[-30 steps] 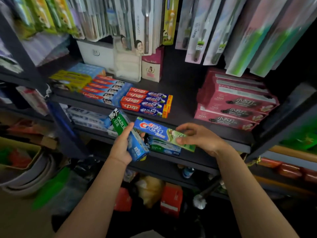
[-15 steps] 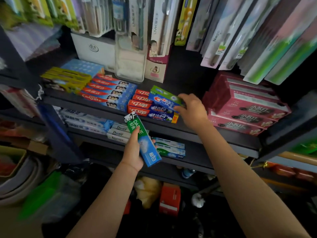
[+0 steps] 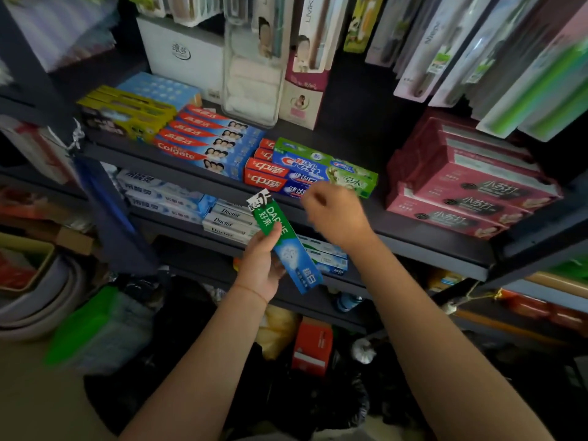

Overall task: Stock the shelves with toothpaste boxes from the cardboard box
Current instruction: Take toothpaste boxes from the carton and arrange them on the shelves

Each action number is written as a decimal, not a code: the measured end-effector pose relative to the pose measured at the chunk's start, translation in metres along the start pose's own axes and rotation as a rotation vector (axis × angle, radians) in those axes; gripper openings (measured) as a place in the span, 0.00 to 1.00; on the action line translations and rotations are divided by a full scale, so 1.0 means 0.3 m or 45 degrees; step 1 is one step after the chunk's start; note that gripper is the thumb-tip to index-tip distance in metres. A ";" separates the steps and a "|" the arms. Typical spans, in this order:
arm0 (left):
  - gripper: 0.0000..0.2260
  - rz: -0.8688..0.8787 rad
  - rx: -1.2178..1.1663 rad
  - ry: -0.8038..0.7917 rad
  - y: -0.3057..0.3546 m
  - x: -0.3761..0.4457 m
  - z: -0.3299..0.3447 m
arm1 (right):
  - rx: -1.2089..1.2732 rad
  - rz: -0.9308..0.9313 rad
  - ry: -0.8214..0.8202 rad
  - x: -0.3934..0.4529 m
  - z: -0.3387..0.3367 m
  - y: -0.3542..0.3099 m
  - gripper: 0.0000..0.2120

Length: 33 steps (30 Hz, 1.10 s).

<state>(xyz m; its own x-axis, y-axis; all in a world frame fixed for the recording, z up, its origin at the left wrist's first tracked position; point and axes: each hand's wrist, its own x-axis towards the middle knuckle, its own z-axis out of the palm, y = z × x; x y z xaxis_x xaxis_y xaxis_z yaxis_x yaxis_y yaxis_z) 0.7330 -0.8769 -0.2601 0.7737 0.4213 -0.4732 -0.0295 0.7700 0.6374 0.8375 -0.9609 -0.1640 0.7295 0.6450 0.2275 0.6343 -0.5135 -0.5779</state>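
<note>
The left hand [image 3: 259, 265] grips a long green and blue cardboard toothpaste box [image 3: 284, 241] near its middle, thumb on the front face and fingers curled behind it. The long axis of this box runs diagonally: the black and white end points up and to the left, toward the front edge of the dark metal shelf [image 3: 423, 246], and the blue end points down and to the right. The box is in front of the shelf edge and not yet on any board.

The right hand [image 3: 334, 214] is just beside the upper part of this box, a little higher and to the right, and it touches nothing that I can see. Its fingers are curled loosely and hold nothing; the outline is blurred, so finer detail cannot be told. Directly behind it a blue and green Crest toothpaste box [image 3: 324, 168] lies flat on top of the red and blue toothpaste boxes [image 3: 270, 176], with its long axis along the shelf front.

To my judgement, the right hand is the nearer one to take the held box by its upper end. The free shelf area lies up and to the right of both hands, between the Crest box and the stack of pink boxes [image 3: 471, 189].
</note>
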 end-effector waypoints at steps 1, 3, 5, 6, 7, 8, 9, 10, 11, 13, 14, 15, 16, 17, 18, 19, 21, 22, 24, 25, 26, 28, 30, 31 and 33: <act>0.09 0.004 -0.001 0.022 -0.003 -0.006 0.002 | -0.043 0.077 -0.185 -0.022 0.017 0.007 0.10; 0.10 -0.002 -0.047 0.023 -0.006 -0.020 0.008 | -0.089 0.154 -0.440 -0.065 0.049 0.037 0.14; 0.09 -0.025 -0.124 0.001 -0.009 -0.037 0.005 | -0.039 0.223 -0.603 -0.109 0.069 0.062 0.20; 0.09 -0.043 -0.154 -0.008 -0.016 -0.045 0.000 | -0.008 0.247 -0.640 -0.129 0.076 0.076 0.22; 0.09 -0.068 -0.158 -0.014 -0.028 -0.050 -0.010 | 0.004 0.265 -0.655 -0.149 0.083 0.093 0.21; 0.10 -0.103 -0.128 -0.016 -0.046 -0.048 -0.022 | -0.008 0.274 -0.667 -0.168 0.093 0.111 0.18; 0.12 -0.156 -0.083 -0.013 -0.068 -0.045 -0.039 | -0.038 0.284 -0.686 -0.186 0.107 0.134 0.16; 0.12 -0.219 -0.030 -0.009 -0.092 -0.040 -0.056 | -0.055 0.306 -0.699 -0.205 0.123 0.160 0.15; 0.11 -0.283 0.020 0.005 -0.116 -0.029 -0.074 | -0.055 0.347 -0.712 -0.222 0.141 0.189 0.15; 0.09 -0.364 0.087 0.070 -0.164 -0.003 -0.110 | -0.045 0.416 -0.753 -0.261 0.179 0.249 0.20; 0.08 -0.377 0.101 0.100 -0.181 0.010 -0.124 | -0.051 0.437 -0.769 -0.279 0.198 0.278 0.24; 0.08 -0.384 0.100 0.116 -0.197 0.024 -0.136 | -0.059 0.456 -0.771 -0.294 0.217 0.307 0.25; 0.07 -0.389 0.107 0.129 -0.214 0.038 -0.146 | -0.059 0.469 -0.753 -0.308 0.235 0.330 0.24; 0.08 -0.388 0.127 0.138 -0.227 0.053 -0.157 | -0.067 0.477 -0.726 -0.316 0.251 0.351 0.21; 0.10 -0.376 0.187 0.157 -0.242 0.072 -0.166 | -0.092 0.482 -0.682 -0.322 0.265 0.375 0.19; 0.12 -0.356 0.291 0.178 -0.255 0.087 -0.170 | -0.131 0.502 -0.623 -0.326 0.274 0.397 0.19; 0.15 -0.242 0.688 0.218 -0.286 0.125 -0.174 | -0.231 0.595 -0.463 -0.327 0.276 0.445 0.21; 0.16 -0.121 0.975 0.231 -0.303 0.142 -0.175 | -0.246 0.646 -0.381 -0.327 0.273 0.473 0.21; 0.18 0.195 1.577 0.186 -0.339 0.181 -0.173 | -0.184 0.703 -0.256 -0.324 0.262 0.540 0.21; 0.20 0.340 1.792 0.119 -0.355 0.195 -0.161 | -0.139 0.718 -0.203 -0.324 0.259 0.575 0.21; 0.22 0.447 1.948 0.044 -0.372 0.211 -0.144 | -0.104 0.747 -0.157 -0.322 0.255 0.608 0.21; 0.28 0.542 2.201 -0.075 -0.408 0.243 -0.100 | -0.063 0.822 -0.088 -0.325 0.247 0.657 0.21; 0.33 0.504 2.439 -0.149 -0.443 0.275 -0.063 | -0.024 0.866 -0.053 -0.330 0.240 0.686 0.22; 0.34 0.478 2.534 -0.178 -0.462 0.290 -0.051 | 0.002 0.877 -0.043 -0.335 0.239 0.699 0.22; 0.36 0.448 2.678 -0.204 -0.493 0.321 -0.036 | 0.039 0.906 -0.020 -0.348 0.237 0.726 0.21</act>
<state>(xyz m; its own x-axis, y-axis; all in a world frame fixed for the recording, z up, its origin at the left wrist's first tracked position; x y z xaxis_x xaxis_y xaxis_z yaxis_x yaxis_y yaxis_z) 0.8052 -0.9450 -0.4065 0.9315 0.2701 -0.2437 0.3334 -0.9017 0.2751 0.8814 -1.0998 -0.3694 0.9600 0.1673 -0.2244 -0.0022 -0.7971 -0.6038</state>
